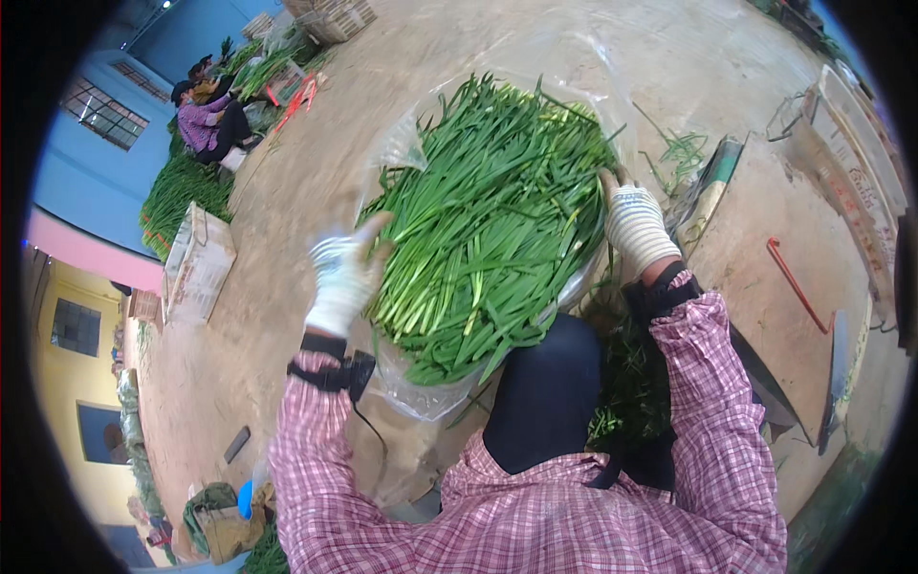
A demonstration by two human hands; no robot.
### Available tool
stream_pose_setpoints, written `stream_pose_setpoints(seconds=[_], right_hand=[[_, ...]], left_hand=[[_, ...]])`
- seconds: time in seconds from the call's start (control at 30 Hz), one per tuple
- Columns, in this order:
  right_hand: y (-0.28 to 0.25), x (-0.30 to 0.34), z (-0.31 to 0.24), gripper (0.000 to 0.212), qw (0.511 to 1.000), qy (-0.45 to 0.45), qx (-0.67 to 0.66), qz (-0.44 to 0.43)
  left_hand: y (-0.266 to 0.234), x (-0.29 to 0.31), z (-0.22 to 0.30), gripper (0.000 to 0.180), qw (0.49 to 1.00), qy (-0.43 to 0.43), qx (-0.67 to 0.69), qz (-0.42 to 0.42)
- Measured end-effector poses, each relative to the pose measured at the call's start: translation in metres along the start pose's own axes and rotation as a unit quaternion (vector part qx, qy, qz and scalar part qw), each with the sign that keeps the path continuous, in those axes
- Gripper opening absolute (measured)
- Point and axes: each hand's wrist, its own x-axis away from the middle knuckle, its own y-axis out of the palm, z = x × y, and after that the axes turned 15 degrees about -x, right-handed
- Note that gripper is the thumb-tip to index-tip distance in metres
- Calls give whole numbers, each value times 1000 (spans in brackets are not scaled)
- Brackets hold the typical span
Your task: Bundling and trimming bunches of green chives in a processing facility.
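A large heap of long, flat-leaved greens with pale stems, like garlic chives (488,225), fills a clear plastic bag (418,394) in front of my knee. My left hand (346,273), in a white knitted glove with bare fingertips, is at the heap's left side, slightly blurred, its thumb and fingers apart. At the right edge, my right hand (636,220) wears a striped white glove. Its fingers point away from me, spread against the leaves and the bag's rim; their tips are partly hidden.
To my right, a board (779,258) carries a red hooked rod (797,285) and a long blade (838,368). White crates stand at far right (851,177) and left (199,263). People (206,120) sit among greens at far left. Loose leaves (681,148) lie beyond my right hand.
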Motion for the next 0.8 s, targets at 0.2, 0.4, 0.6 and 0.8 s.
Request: stream_pose_setpoints(seconds=[0.2,0.4,0.6,0.8], right_hand=[[30,-19,16,47,994,58,32,-84],[-15,-30,32,21,999,3,12,-40],[-1,-35,-136,61,918,-332,-194,-99],[84,-48,-244,95,830,-512,16,-221]], left_hand=[[124,-81,-71,54,920,-204,173,-287],[110,-93,-72,56,870,-220,346,-272],[49,50,-71,42,984,-140,86,-73],[77,209,-23,53,864,-317,371,-124]])
